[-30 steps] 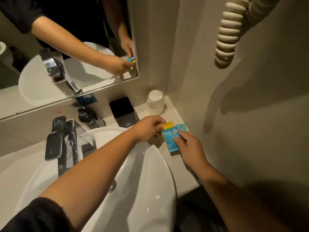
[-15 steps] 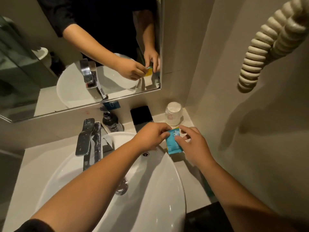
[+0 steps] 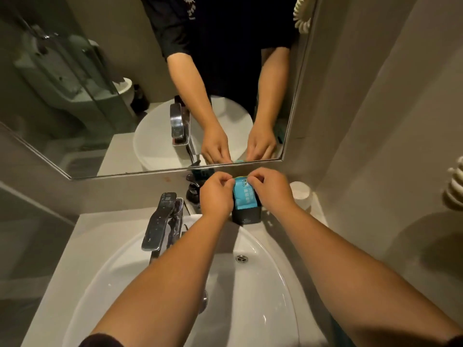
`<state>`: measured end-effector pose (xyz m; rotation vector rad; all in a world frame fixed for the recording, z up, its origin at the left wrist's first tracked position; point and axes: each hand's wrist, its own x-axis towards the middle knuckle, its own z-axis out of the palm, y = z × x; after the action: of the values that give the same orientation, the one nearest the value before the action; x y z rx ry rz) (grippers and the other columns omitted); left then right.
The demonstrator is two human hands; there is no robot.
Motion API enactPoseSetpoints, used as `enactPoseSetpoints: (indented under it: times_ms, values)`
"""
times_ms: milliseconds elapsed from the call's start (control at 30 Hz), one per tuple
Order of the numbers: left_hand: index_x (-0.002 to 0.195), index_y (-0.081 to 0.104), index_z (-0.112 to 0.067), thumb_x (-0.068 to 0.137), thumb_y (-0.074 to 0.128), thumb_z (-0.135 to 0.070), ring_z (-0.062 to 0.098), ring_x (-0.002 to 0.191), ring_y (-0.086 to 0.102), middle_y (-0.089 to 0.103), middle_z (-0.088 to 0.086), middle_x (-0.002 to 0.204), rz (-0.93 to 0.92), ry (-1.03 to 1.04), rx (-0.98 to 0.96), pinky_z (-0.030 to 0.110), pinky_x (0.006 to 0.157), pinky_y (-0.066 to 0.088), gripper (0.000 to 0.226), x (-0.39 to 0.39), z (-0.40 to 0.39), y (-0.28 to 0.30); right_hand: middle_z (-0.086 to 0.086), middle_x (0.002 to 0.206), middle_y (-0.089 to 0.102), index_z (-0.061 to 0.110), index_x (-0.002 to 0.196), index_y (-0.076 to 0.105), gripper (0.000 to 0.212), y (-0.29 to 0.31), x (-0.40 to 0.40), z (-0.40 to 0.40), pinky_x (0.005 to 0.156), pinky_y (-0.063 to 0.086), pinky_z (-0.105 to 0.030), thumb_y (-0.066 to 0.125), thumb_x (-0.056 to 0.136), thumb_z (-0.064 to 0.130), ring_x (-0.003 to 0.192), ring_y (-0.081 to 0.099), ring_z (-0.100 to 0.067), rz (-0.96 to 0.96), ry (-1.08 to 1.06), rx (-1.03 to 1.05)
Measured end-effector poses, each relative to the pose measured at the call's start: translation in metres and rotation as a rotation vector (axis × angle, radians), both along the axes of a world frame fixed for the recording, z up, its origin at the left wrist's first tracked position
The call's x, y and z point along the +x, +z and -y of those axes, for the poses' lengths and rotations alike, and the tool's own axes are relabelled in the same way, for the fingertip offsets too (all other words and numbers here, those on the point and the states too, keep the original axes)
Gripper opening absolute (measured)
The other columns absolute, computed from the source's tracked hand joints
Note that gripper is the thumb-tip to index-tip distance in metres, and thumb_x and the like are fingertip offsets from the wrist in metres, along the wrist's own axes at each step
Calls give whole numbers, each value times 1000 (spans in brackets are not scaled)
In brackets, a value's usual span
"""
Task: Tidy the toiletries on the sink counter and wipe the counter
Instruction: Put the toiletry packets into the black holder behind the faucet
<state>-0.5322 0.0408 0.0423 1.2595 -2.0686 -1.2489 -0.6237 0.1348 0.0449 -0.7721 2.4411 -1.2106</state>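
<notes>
Packet point(image 3: 245, 196), blue, held upright over black box point(image 3: 246, 215) at counter's point(image 3: 100, 236) 12 o'clock edge. Left hand point(image 3: 216, 195) pinches its upper left corner; right hand point(image 3: 271, 187) pinches the upper right. Cup point(image 3: 300, 192) at 3 o'clock of box, faucet point(image 3: 162, 221) at 9 o'clock.

Blue packet point(image 3: 245, 196) between both hands, above black box point(image 3: 246, 215)

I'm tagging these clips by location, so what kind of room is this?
Most likely a small hotel bathroom: a white basin with a chrome faucet, a wall mirror reflecting a glass shower, and sachets held over a black holder.
</notes>
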Motion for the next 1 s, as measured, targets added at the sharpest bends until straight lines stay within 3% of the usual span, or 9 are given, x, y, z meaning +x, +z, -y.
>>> enactPoseSetpoints:
  times_ms: [233,367,533,733,1000]
  values:
    - [93,65,-18,93,56,-22,15,78,57,63,-1,87,119,61,-10,23,65,38,10,-13,9,-34,-8,106,66,16,104,70,25,-39,-8,24,80,53,-32,54,94,33,93,64,-23,-88,-11,187]
    - [88,66,-17,92,56,-24,19,79,61,69,4,88,84,55,-40,27,69,45,13,-19,9,-38,-14,103,64,12,97,71,23,-46,-7,24,84,53,-43,55,92,27,91,63,-29,-102,-87,84]
    - [90,69,-15,90,58,-26,24,84,63,69,8,95,69,13,-102,36,77,52,16,-26,11,-37,-15,103,62,10,96,71,22,-40,-9,19,82,52,-39,55,93,25,90,61,-29,-91,-149,31]
    - [96,69,-18,94,55,-26,22,84,57,53,11,111,255,-25,-95,31,77,47,16,-25,11,-52,-10,106,67,17,101,71,23,-51,-14,19,79,55,-36,55,92,32,94,64,-27,-103,-42,266]
    - [101,67,-20,95,51,-26,30,88,60,52,10,110,412,-119,-293,33,66,44,18,-22,10,-52,-10,108,65,18,114,65,28,-51,-12,27,66,42,-32,58,90,33,95,65,-30,-375,115,627]
